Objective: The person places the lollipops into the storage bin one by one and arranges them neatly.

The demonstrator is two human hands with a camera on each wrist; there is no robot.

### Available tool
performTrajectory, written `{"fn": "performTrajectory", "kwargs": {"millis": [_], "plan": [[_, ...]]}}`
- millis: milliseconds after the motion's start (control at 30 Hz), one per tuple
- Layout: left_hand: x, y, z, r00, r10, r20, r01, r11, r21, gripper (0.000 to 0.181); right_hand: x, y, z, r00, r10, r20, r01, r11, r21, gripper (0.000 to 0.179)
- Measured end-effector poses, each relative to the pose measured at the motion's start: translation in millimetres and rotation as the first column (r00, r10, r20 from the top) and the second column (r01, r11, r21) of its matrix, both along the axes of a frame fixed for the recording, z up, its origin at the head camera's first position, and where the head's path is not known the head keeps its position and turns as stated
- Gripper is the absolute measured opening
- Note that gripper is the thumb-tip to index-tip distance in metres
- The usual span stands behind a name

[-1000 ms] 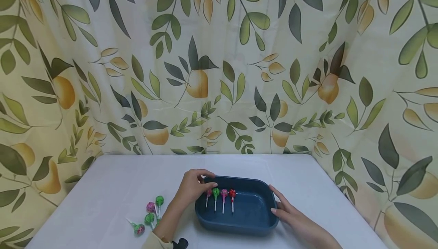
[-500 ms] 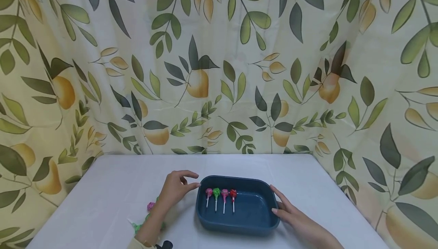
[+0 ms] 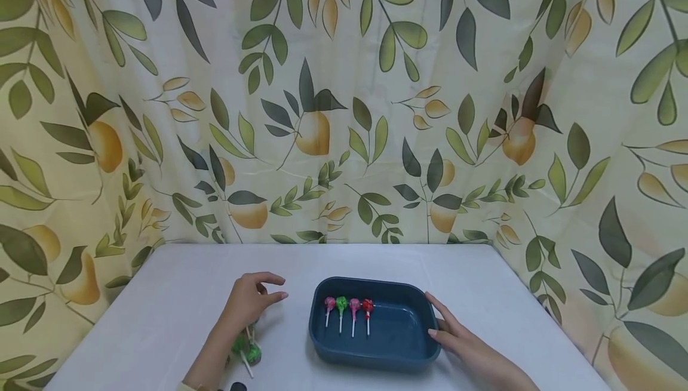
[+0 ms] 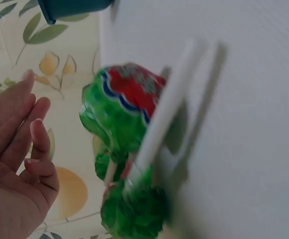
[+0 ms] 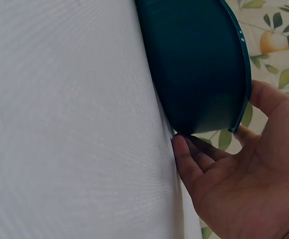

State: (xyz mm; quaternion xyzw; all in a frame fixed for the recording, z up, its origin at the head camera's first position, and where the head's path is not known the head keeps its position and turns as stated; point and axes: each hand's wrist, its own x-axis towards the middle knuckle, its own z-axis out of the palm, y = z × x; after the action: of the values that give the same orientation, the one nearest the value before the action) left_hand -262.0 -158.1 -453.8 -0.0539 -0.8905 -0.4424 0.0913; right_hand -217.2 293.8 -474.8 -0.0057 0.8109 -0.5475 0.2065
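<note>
My left hand [image 3: 249, 298] is over the table left of the blue tray, thumb and forefinger apart and nothing between them. Below its wrist lie loose lollipops [image 3: 254, 353], partly covered by the forearm. Close up in the left wrist view is a green-and-red wrapped lollipop [image 4: 122, 107] with a white stick, a green one [image 4: 134, 214] beside it. My right hand [image 3: 452, 332] holds the right end of the deep blue tray [image 3: 398, 343], thumb at its rim. Inside, at the left, stand in a row a pink lollipop [image 3: 330, 302], a green one [image 3: 341, 303], another pink one [image 3: 355, 304] and a red one [image 3: 368, 305].
A white cloth [image 3: 177, 295] covers the table. Behind and at both sides hangs a curtain [image 3: 344, 110] printed with leaves and fruit. A small black object [image 3: 239, 386] shows at the left wrist by the bottom edge.
My left hand has drawn back from the lollipops in the tray, out to the left over the loose ones. The right hand and tray have stayed nearly still.
</note>
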Motion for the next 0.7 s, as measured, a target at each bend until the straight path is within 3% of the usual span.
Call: {"fn": "performTrajectory", "kwargs": {"millis": [333, 700], "plan": [[8.6, -20.5, -2.7, 0.995, 0.048, 0.083, -0.048, 0.999, -0.001, 0.025, 0.1, 0, 2.3, 1.000, -0.002, 0.011, 0.002, 1.000, 0.022, 0.080], [11.5, -44.4, -9.4, 0.995, 0.065, 0.073, -0.063, 0.998, -0.033, 0.023, -3.6, -3, -0.3, 1.000, -0.008, 0.023, 0.008, 1.000, 0.010, 0.079]]}}
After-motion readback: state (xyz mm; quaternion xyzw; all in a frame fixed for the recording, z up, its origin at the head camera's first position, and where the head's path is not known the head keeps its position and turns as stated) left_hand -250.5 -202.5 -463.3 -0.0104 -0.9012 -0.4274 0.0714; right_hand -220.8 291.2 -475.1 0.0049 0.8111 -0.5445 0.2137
